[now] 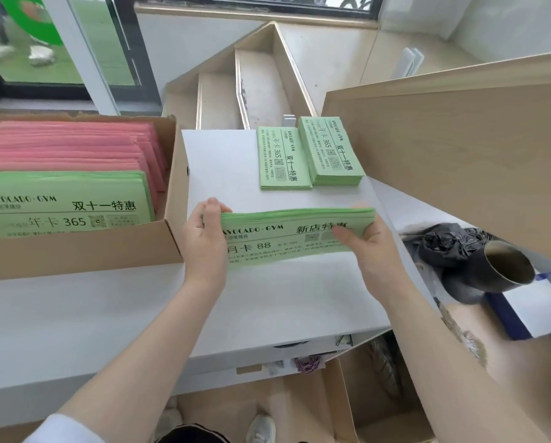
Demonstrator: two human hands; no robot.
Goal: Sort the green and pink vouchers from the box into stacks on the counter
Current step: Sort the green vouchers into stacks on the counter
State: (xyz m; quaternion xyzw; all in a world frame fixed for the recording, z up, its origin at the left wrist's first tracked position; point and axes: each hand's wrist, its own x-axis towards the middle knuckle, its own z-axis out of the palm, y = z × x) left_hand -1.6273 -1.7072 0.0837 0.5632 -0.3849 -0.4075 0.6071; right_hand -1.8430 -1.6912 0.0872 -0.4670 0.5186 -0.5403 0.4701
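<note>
A bundle of green vouchers [277,233] is held just above the white counter [108,302], tilted up on its long edge. My left hand [204,238] grips its left end and my right hand [368,247] grips its right end, thumb on the printed face. The cardboard box [85,254] at the left holds more green vouchers [63,203] in front and pink vouchers [69,145] behind them. Two stacks of green vouchers lie side by side at the far side of the counter, a thin one [282,159] and a thicker one [331,151].
A slanted wooden panel [459,148] rises to the right of the counter. A crumpled black bag [443,241], a dark metal cup [504,266] and a blue-and-white box [536,308] lie at the right. Wooden shelf dividers [255,87] sit behind the counter.
</note>
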